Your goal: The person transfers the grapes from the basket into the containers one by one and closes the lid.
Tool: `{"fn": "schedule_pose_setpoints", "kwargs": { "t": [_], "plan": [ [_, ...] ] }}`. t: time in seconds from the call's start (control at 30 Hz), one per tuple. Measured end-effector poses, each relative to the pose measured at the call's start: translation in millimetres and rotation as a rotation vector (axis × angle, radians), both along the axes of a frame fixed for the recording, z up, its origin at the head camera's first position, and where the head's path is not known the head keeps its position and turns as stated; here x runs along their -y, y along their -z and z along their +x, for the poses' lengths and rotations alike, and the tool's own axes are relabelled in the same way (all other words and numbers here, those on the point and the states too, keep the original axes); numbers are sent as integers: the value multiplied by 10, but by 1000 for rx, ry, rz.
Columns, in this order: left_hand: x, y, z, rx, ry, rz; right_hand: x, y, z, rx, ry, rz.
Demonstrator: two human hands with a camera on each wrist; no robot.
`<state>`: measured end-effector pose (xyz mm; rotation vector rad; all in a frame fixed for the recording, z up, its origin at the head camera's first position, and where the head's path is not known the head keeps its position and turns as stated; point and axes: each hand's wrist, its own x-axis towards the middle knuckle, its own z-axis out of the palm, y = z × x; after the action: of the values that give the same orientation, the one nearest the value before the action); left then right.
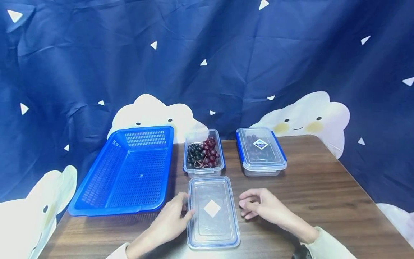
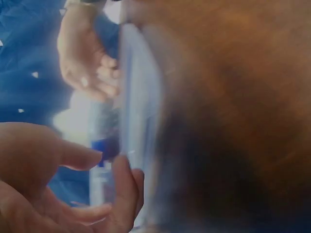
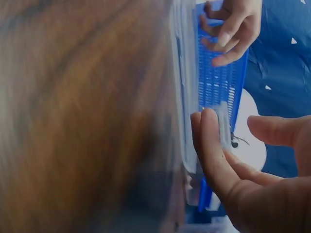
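Observation:
A clear plastic lid (image 1: 213, 230) with a blue seal and a white diamond label lies on the table between both hands. My left hand (image 1: 172, 219) is at its left edge, thumb and fingers apart and loosely bent; whether they touch the lid I cannot tell. To the right of the lid, my right hand (image 1: 263, 205) hovers with relaxed fingers and holds nothing. Just beyond the lid stands an uncovered clear container (image 1: 205, 172) with dark grapes (image 1: 194, 154) and red grapes (image 1: 211, 151) inside. Both wrist views show the lid edge-on and blurred.
At the left sits a blue plastic basket (image 1: 139, 180) with perforated sides. A lidded container (image 1: 263, 158) with blue clips and grapes inside stands at the back right. Behind the wooden table (image 1: 323, 187) hangs a dark blue cloth (image 1: 226, 72) with clouds and white triangles.

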<state>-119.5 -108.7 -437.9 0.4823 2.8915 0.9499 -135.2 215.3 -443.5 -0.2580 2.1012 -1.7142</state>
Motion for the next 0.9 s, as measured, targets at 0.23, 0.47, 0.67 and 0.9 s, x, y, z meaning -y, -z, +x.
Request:
{"fn": "schedule_pose_setpoints", "kwargs": {
  "t": [0.23,0.47,0.67,0.9],
  "plan": [
    [46,210,10,152,-49,204,135,129,37,100,-11,-12],
    [104,266,-59,309,-66,376,207,114,-3,99,-12,15],
    [114,292,-64,309,-46,396,214,109,-22,96,-25,42],
    [96,306,41,288,-35,408,166,52,-6,71,-62,46]
  ]
}}
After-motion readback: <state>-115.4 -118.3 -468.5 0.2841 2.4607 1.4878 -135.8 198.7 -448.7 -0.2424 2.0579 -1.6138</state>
